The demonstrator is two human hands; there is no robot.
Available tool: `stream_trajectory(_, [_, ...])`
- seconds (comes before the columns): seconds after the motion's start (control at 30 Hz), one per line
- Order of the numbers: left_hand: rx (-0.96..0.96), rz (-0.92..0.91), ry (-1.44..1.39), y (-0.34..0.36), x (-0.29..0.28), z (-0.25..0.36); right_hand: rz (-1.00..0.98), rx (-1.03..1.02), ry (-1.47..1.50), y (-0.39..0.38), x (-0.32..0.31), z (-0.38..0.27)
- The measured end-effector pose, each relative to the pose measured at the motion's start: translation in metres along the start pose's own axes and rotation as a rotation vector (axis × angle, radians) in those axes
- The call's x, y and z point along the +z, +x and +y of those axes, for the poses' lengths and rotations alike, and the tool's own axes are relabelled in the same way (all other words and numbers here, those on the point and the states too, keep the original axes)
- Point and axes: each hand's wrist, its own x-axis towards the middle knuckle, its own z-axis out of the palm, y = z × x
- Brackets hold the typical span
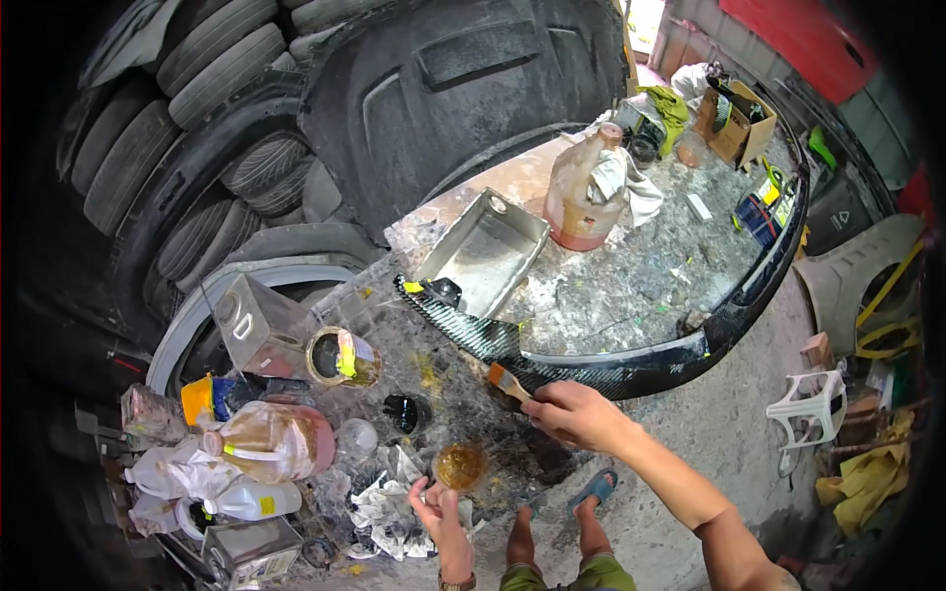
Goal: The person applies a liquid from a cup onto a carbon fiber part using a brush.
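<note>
1. Right hand [576, 414], centre of frame: fingers pinching a brush [508, 381] by its handle. Bristle end sits on the lower edge of the carbon part [631, 369].
2. Carbon part: long, curved, glossy black, woven texture at its left end. Runs from mid-frame along the bench [611, 286] edge, curling up to the upper right.
3. Left hand [439, 512], lower centre: fingers half-curled around a small cup [460, 465] of amber liquid, thumb and fingertips at its rim. Cup is just below-left of the brush.
4. White crumpled rags [384, 502] just left of the left hand.
5. Metal tray [483, 251] upper centre on the bench, just above the part's left end.
6. Amber jug [581, 187] with a cloth over it, right of the tray.
7. Lower left: second amber jug [271, 438] lying on its side, white bottle [246, 497] below it, square metal can [256, 325] and an open tin [335, 357] above.
8. Tyres [187, 128] stacked upper left; black fender liner [463, 89] top centre.
9. Cardboard box [744, 123] upper right on the bench.
10. White plastic stool [813, 409] on the floor at right. Person's sandalled feet [591, 488] bottom centre.
</note>
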Motion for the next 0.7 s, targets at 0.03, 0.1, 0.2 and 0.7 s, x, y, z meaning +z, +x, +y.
stream_trajectory(0.03, [-0.013, -0.03, 0.003, -0.001, 0.001, -0.001, -0.025, -0.012, -0.11, -0.001, 0.0, 0.001])
stream_trajectory(0.1, [-0.025, -0.059, 0.005, -0.004, 0.001, -0.002, -0.05, -0.025, -0.22, -0.008, 0.0, 0.001])
stream_trajectory(0.2, [-0.086, -0.05, -0.045, -0.007, 0.0, -0.002, -0.045, 0.041, -0.298, -0.029, 0.0, -0.003])
stream_trajectory(0.7, [-0.015, -0.092, 0.018, -0.016, 0.0, 0.008, -0.048, 0.047, -0.364, -0.04, 0.004, 0.0])
